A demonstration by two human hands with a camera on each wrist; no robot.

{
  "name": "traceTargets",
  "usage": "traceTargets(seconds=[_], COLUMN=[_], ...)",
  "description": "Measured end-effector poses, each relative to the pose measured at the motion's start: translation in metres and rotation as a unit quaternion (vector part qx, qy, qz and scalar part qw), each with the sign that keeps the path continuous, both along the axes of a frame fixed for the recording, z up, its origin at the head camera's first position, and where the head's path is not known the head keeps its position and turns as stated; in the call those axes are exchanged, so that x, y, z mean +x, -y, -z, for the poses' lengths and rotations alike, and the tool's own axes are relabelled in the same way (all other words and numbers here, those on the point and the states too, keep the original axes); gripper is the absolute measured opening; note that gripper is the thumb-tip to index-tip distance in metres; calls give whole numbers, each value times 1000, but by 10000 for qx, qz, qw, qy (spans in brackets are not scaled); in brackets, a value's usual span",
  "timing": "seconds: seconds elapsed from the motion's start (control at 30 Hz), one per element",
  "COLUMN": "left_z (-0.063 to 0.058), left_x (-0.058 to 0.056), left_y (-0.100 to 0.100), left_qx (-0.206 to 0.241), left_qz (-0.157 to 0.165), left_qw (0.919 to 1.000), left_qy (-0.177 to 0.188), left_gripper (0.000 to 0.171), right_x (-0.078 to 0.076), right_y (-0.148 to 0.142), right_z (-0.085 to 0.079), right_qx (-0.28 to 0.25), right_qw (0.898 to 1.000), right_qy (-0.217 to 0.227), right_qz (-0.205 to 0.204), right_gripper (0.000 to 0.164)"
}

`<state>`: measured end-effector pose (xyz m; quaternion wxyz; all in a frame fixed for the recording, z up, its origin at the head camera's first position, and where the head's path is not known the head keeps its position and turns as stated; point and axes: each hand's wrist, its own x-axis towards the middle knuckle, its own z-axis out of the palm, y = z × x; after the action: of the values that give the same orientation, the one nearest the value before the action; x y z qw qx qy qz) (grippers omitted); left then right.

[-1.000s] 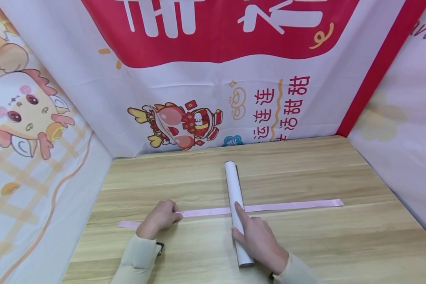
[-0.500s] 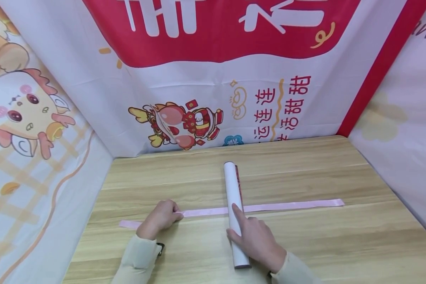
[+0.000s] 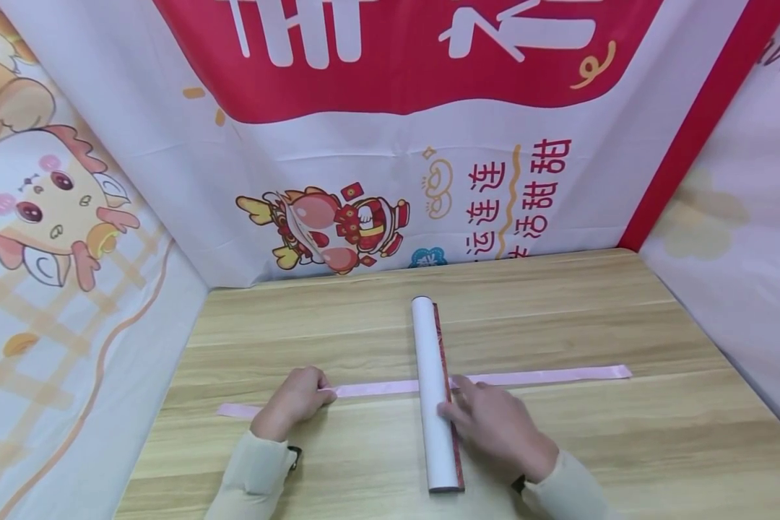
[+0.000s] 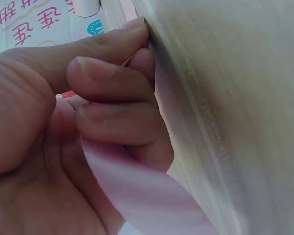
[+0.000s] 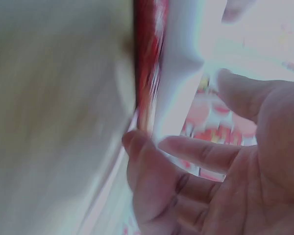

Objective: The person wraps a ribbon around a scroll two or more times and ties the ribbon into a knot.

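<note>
A white paper roll [image 3: 431, 404] with a red patterned edge lies lengthwise on the wooden table, across a long pink ribbon [image 3: 552, 376]. To the left of the roll, my left hand [image 3: 295, 399] pinches the ribbon between thumb and fingertips. In the left wrist view the ribbon [image 4: 147, 196] trails out beneath the curled fingers of the left hand [image 4: 103, 107]. My right hand [image 3: 500, 422] is at the roll's right side, thumb at its surface, fingertips beside the red edge, above the ribbon. In the right wrist view, the right hand's fingers [image 5: 152, 171] are loosely bent at the roll [image 5: 179, 93].
The wooden table [image 3: 624, 448] extends on both sides of the roll. A printed cloth backdrop [image 3: 364, 137] rises at the table's far edge, with printed cloth side walls [image 3: 71, 325] at left and right.
My right hand has moved from the top of the roll to its right side. The roll has turned slightly, so more of its red edge shows. My left hand stays in place.
</note>
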<state>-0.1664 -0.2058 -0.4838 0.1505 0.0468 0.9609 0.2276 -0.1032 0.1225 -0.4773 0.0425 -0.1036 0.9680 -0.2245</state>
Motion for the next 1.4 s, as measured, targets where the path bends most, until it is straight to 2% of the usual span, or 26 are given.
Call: traceTargets(seconds=[0.1, 0.23, 0.4, 0.53, 0.63, 0.77, 0.87, 1.0, 1.13, 1.27, 1.4], left_z=[-1, -2, 0, -2, -6, -14, -22, -38, -54, -69, -86], left_x=[2, 6, 11, 13, 14, 18, 23, 32, 42, 52, 64], left_y=[-1, 0, 3, 10, 17, 31, 40, 49, 54, 52, 35], left_qx=[-9, -47, -56, 82, 249, 424, 609, 979, 1275, 1598, 1990], left_qz=[-8, -9, 149, 368, 520, 735, 853, 947, 1207, 1632, 1968], left_qw=[10000, 10000, 9997, 9985, 9973, 9954, 9941, 9906, 9839, 9734, 9600], left_qy=[13, 26, -205, -389, -458, -453, -277, 145, 322, 153, -114], left_gripper=[13, 11, 13, 13, 13, 21, 28, 37, 36, 28, 23], right_x=[-8, -18, -29, -33, -35, -36, -35, -34, -33, -30, -26], right_y=[-27, -69, -116, -139, -146, -148, -147, -147, -146, -144, -139], right_z=[-1, 0, 6, 11, 10, 9, 10, 13, 11, 6, 2], right_qx=[403, 769, 897, 899, 855, 772, 707, 681, 630, 455, 289], right_qw=[9986, 9953, 9943, 9951, 9961, 9970, 9974, 9976, 9980, 9989, 9994], right_qy=[-302, -551, -521, -350, -195, 23, 134, 94, 43, 38, 177], right_qz=[164, 218, 226, 206, 132, 1, -70, -100, -26, 71, 94], right_gripper=[54, 45, 39, 37, 33, 14, 4, 5, 5, 5, 7])
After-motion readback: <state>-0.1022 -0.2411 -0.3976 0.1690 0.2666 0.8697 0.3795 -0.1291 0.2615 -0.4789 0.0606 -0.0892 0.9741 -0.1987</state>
